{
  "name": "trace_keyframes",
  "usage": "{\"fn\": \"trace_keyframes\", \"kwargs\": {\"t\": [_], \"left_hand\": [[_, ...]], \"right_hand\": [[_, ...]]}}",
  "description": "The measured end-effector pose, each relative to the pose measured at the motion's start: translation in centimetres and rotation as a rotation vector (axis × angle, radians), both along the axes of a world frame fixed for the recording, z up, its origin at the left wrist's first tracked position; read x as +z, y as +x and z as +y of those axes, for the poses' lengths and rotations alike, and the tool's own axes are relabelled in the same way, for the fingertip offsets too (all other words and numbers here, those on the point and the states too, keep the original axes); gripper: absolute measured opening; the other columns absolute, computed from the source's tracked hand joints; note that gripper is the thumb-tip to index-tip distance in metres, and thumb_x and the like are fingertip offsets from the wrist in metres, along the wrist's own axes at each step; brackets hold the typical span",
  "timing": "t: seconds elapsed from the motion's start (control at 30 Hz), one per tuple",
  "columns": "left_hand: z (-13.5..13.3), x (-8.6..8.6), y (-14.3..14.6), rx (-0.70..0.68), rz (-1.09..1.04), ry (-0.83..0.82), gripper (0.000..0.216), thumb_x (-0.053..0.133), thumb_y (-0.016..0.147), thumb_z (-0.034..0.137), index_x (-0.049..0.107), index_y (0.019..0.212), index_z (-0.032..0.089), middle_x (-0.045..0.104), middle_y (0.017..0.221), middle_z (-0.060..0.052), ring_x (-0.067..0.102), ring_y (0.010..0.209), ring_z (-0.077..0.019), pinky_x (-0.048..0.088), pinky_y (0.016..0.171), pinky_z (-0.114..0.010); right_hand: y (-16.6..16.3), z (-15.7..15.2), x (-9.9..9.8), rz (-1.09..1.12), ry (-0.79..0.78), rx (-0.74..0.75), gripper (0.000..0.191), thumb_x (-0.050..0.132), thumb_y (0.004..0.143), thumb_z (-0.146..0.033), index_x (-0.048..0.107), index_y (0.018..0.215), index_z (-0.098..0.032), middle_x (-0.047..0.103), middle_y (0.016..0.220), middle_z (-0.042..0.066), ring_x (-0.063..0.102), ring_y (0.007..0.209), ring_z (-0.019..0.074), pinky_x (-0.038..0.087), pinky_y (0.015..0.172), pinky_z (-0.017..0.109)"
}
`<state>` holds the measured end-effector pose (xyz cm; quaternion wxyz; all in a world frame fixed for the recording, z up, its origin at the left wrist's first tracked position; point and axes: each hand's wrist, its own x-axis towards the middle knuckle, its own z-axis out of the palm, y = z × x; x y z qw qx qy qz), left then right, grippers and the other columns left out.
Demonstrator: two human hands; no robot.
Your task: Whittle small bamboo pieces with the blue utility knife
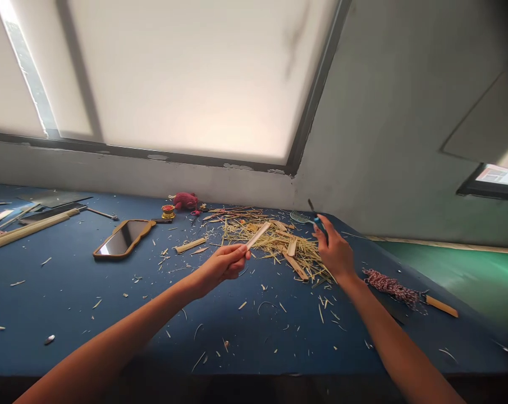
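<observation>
My left hand is closed around the lower end of a flat, pale wooden strip, which points up and away to the right. My right hand grips a slim tool with a blue handle and a dark tip that stands up above the fingers; its exact kind is unclear. The tool and the strip are apart. Behind and between both hands spreads a heap of thin straw-coloured slivers, with several wider wood pieces on it. Close to the tool, a pale teal hairbrush lies at the heap's back edge.
Shavings dot the blue tabletop. On the left lie a wood-framed mirror and long bamboo pieces. A red knitted figure and a gold-and-red stand sit near the wall. Bundled cord lies right.
</observation>
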<state>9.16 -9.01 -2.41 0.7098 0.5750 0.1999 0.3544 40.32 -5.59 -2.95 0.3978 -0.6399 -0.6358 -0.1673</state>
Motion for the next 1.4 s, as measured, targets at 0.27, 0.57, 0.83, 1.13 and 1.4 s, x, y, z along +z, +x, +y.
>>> {"fn": "trace_keyframes", "kwargs": {"t": [0.27,0.57,0.83,1.13,1.4], "left_hand": [[1.0,-0.9,0.0,0.294,0.087,0.058,0.032,0.047,0.090,0.046,0.051,0.086,0.014,0.031,0.059,0.007,0.019,0.048,-0.0046,0.013,0.046,-0.021],[1.2,-1.5,0.2,0.255,0.050,0.088,0.033,0.047,0.088,0.048,0.050,0.084,0.015,0.030,0.055,0.007,0.019,0.046,-0.0048,0.013,0.044,-0.021],[1.4,-1.6,0.2,0.155,0.002,-0.006,0.029,0.050,0.088,0.044,0.050,0.083,0.016,0.026,0.055,0.008,0.015,0.045,-0.0045,0.011,0.043,-0.019],[2.1,-1.6,-0.2,0.106,-0.037,-0.091,0.024,0.052,0.088,0.039,0.050,0.083,0.015,0.024,0.056,0.008,0.013,0.045,-0.0046,0.011,0.040,-0.017],[1.9,-0.6,-0.8,0.052,0.032,-0.102,0.024,0.052,0.089,0.037,0.050,0.081,0.014,0.023,0.058,0.008,0.014,0.048,-0.0049,0.013,0.043,-0.018]], "right_hand": [[-5.3,-2.0,-0.9,-0.144,0.101,0.374,0.043,0.039,0.096,-0.033,0.039,0.138,-0.024,0.063,0.113,0.009,0.063,0.081,0.0168,0.045,0.063,0.025],[-8.1,-2.8,-3.2,-0.580,0.104,0.505,0.049,0.045,0.095,-0.029,0.032,0.142,-0.028,0.059,0.084,0.001,0.053,0.061,0.0099,0.030,0.049,0.022],[-5.9,-1.3,-2.4,-0.599,0.124,0.371,0.045,0.043,0.095,-0.030,0.039,0.140,-0.028,0.060,0.083,0.002,0.051,0.059,0.0090,0.025,0.048,0.023],[-5.3,-0.5,-2.4,-0.639,0.078,0.263,0.044,0.037,0.096,-0.035,0.040,0.140,-0.030,0.062,0.084,0.003,0.050,0.055,0.0106,0.025,0.048,0.024],[-4.4,-0.2,-2.3,-0.673,0.086,0.274,0.044,0.037,0.096,-0.033,0.042,0.139,-0.030,0.062,0.084,0.005,0.052,0.059,0.0117,0.024,0.048,0.024]]}}
